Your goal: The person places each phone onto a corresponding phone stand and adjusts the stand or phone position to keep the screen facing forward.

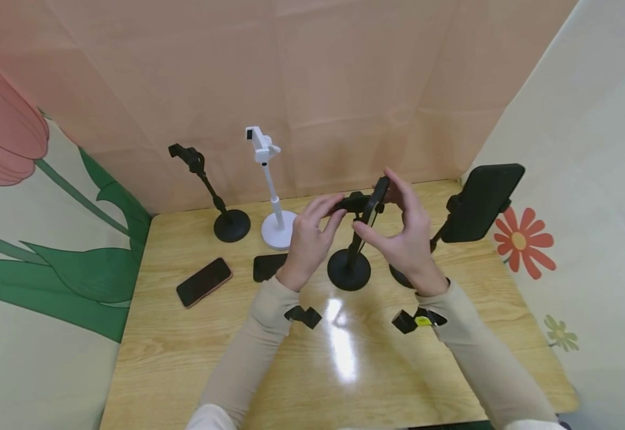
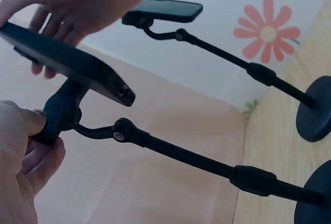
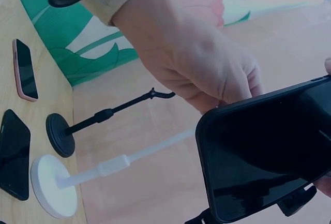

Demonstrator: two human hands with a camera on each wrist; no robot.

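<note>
1. The black, glossy-screened phone (image 3: 269, 151) is raised above the table's far part, against the dark plastic clamp (image 2: 62, 107) topping a black, round-based metal-looking stand (image 1: 348, 272).
2. The left hand (image 1: 312, 239) pinches the clamp between thumb and fingers; the right hand (image 1: 409, 236) spans the phone widely, gripping its edges.
3. Good handling probably means the left hand steadying the clamp while the right squares the phone to it, without levering on the thin neck. Whether the clamp grips the phone, I cannot tell.
4. To the right, a second black phone (image 1: 483, 203) on another black stand (image 2: 274, 76) is near the right hand; an elbow-out turn could knock it.
5. Left of the hands stand a white round-based stand (image 1: 279, 230) and, farther left, a slim black one (image 1: 231, 226).
6. Nearer lie a pink-edged dark phone (image 1: 203, 282) and a flat black phone (image 1: 268, 267), the latter partly hidden by the left hand.
</note>
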